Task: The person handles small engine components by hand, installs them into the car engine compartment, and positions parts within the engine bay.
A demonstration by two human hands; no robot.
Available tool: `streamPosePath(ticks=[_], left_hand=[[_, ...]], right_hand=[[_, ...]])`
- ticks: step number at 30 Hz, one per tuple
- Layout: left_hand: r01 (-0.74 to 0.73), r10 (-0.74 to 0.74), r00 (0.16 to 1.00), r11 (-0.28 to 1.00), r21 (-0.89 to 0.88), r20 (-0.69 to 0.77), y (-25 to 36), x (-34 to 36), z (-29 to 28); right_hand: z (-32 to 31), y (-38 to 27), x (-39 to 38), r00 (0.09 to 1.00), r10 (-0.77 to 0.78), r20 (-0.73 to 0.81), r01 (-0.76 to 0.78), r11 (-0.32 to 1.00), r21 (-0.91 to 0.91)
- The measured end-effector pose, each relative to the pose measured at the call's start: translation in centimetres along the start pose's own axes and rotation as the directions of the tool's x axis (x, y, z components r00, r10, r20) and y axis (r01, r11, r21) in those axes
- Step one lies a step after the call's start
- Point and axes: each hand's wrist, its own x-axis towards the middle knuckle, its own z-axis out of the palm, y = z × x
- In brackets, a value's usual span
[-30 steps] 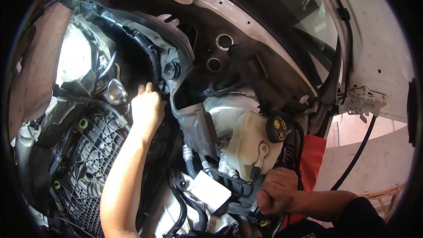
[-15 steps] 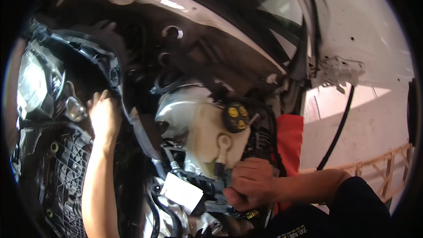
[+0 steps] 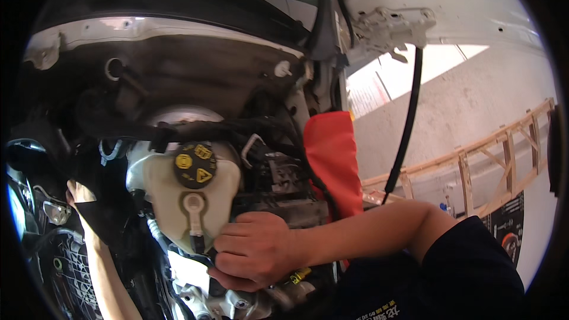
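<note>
Below the coolant reservoir (image 3: 184, 192), right hand (image 3: 255, 249) stays clenched on a connector; left hand (image 3: 80, 194), grip indiscernible, has shifted toward frame edge.

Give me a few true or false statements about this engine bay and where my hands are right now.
1. The right hand is closed around parts just below the pale fluid reservoir. True.
2. The reservoir cap is white. False: it is black with yellow symbols.
3. The left hand rests on the red cloth. False: it reaches into the dark far left of the bay.
4. A wooden railing shows at the right. True.
</note>
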Motion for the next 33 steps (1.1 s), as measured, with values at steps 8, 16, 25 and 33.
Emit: streamPosePath(ticks=[8, 16, 25, 33], left_hand=[[0.038, -0.038, 0.999, 0.999, 0.000, -0.002, 1.2, 1.2, -0.6], [0.073, -0.073, 0.997, 0.997, 0.030, 0.023, 0.9, 1.2, -1.1], [0.088, -0.089, 0.996, 0.996, 0.029, 0.019, 0.8, 2.0, -1.0], [0.141, -0.136, 0.988, 0.988, 0.065, -0.075, 0.7, 1.0, -3.2]], right_hand=[[0.9, 0.6, -0.5, 0.997, -0.016, -0.072, 0.017, 1.000, 0.009], [0.7, 0.0, -0.8, 0.995, -0.030, -0.099, 0.030, 1.000, -0.009], [0.7, 0.5, -0.4, 0.993, -0.048, -0.107, 0.041, 0.997, -0.066], [1.2, -0.3, 0.1, 0.996, -0.081, -0.026, 0.077, 0.990, -0.116]])
